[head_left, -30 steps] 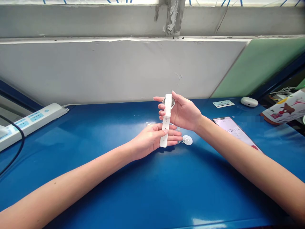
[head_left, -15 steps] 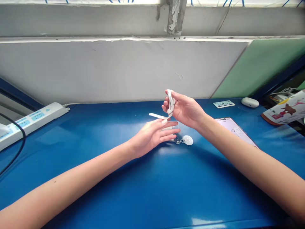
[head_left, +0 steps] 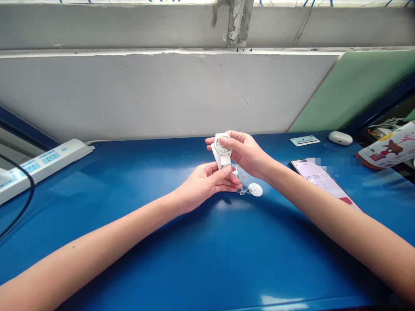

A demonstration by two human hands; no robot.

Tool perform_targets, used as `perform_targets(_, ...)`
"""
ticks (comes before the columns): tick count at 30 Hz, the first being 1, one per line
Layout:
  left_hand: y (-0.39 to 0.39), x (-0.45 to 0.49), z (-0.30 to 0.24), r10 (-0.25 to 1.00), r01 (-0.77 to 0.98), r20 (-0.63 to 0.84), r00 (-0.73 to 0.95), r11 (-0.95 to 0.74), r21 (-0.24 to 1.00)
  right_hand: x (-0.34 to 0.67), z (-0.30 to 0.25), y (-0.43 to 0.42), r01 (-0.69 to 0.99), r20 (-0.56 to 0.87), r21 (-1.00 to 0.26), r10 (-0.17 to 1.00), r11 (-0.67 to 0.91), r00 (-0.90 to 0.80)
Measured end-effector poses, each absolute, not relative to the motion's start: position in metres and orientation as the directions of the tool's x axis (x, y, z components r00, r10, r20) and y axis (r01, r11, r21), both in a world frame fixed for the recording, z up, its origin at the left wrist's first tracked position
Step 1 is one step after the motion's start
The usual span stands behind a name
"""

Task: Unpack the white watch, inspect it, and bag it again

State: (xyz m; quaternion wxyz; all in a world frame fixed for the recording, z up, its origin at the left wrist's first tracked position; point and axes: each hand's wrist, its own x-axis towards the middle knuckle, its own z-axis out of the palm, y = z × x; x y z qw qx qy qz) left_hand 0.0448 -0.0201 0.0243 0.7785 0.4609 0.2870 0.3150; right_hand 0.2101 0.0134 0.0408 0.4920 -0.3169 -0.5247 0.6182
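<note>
Between both hands, above the blue desk (head_left: 207,250), is a white wristwatch (head_left: 222,149) with a round dial and a white strap. My right hand (head_left: 244,151) grips it from the right, the thumb lying over the dial. From below, my left hand (head_left: 212,179) pinches the lower end of the strap between thumb and fingers. Behind the left fingertips a small clear item with a bead chain and a round white tag (head_left: 255,189) lies on the desk, partly hidden.
A phone (head_left: 319,179) showing a timer lies right of my right forearm. Farther back are a card (head_left: 304,141) and a white earbud case (head_left: 340,138). On the left sits a white power strip (head_left: 48,162) near a black cable (head_left: 27,211). A printed packet (head_left: 389,147) stands far right.
The watch has turned so its dial faces me, and my right hand has lowered slightly to the left. My left fingers, spread before, have closed on the strap.
</note>
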Motion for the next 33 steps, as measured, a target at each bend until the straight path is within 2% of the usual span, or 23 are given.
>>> perform_targets(5, -0.023, 0.045, 0.025, 0.708, -0.215, -0.149, 0.691, 0.398, 0.892, 0.209, 0.039, 0.013, -0.307, 0.114, -0.951, 0.949, 0.019, -0.294)
perform_targets(11, -0.025, 0.048, 0.03, 0.783, -0.241, -0.167, 0.598, 0.375, 0.895, 0.209, 0.038, 0.015, -0.264, 0.109, -0.964, 0.952, 0.031, -0.286)
perform_targets(14, -0.026, 0.047, 0.03, 0.786, -0.268, -0.134, 0.604, 0.359, 0.894, 0.209, 0.039, 0.015, -0.27, 0.102, -0.963, 0.951, 0.021, -0.29)
perform_targets(19, -0.03, 0.047, 0.031, 0.717, -0.233, -0.122, 0.686, 0.376, 0.897, 0.209, 0.045, 0.012, -0.368, 0.032, -0.919, 0.908, -0.138, -0.418)
perform_targets(22, -0.03, 0.049, 0.029, 0.731, -0.211, -0.164, 0.662, 0.392, 0.896, 0.212, 0.053, 0.012, -0.399, 0.01, -0.892, 0.874, -0.212, -0.486)
perform_targets(27, -0.027, 0.05, 0.026, 0.789, -0.22, -0.197, 0.582, 0.386, 0.896, 0.217, 0.068, 0.009, -0.384, 0.018, -0.898, 0.854, -0.215, -0.52)
perform_targets(33, -0.027, 0.049, 0.026, 0.78, -0.218, -0.183, 0.598, 0.379, 0.9, 0.217, 0.073, 0.007, -0.318, -0.004, -0.926, 0.85, -0.202, -0.527)
